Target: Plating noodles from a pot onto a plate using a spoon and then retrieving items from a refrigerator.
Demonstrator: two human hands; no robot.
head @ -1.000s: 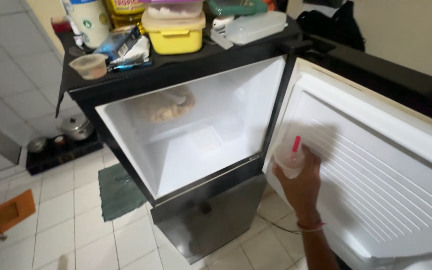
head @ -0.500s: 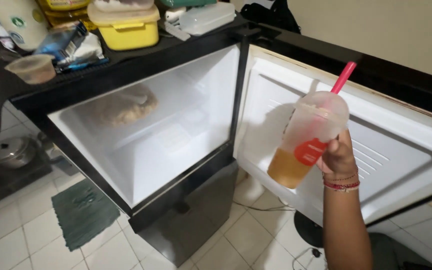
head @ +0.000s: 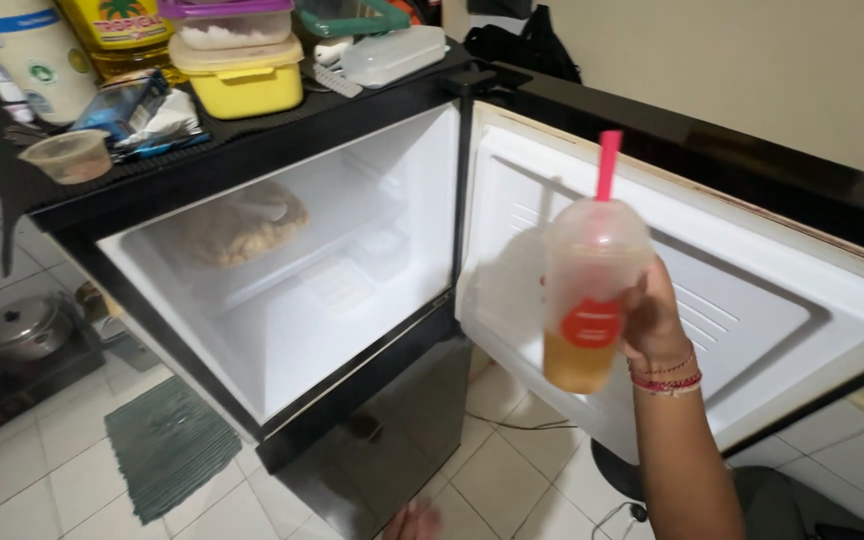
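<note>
A green mat [head: 167,445] is seen on the tiled floor at lower left, and a pot [head: 24,327] at the left edge. Along the top of the frame, the fridge top is crowded: a yellow lidded box [head: 242,80], a small tub [head: 70,156], some packets. Below that, the freezer compartment [head: 282,270] is left wide open, with a bagged lump of food [head: 242,225] on its shelf. The left hand isn't clearly shown, so its fingers can't be told.

Right of centre, a domed plastic cup [head: 588,300] with a pink straw [head: 607,165] is held up in front of the open door [head: 712,300] by the right hand [head: 652,320], fingers wrapped round its back, amber drink in the bottom.

Honestly, the cup looks slightly tilted and gripped only from behind, so it could be squeezed or slipped, and drink spilled onto the floor. Cold is also being lost with the door open.
</note>
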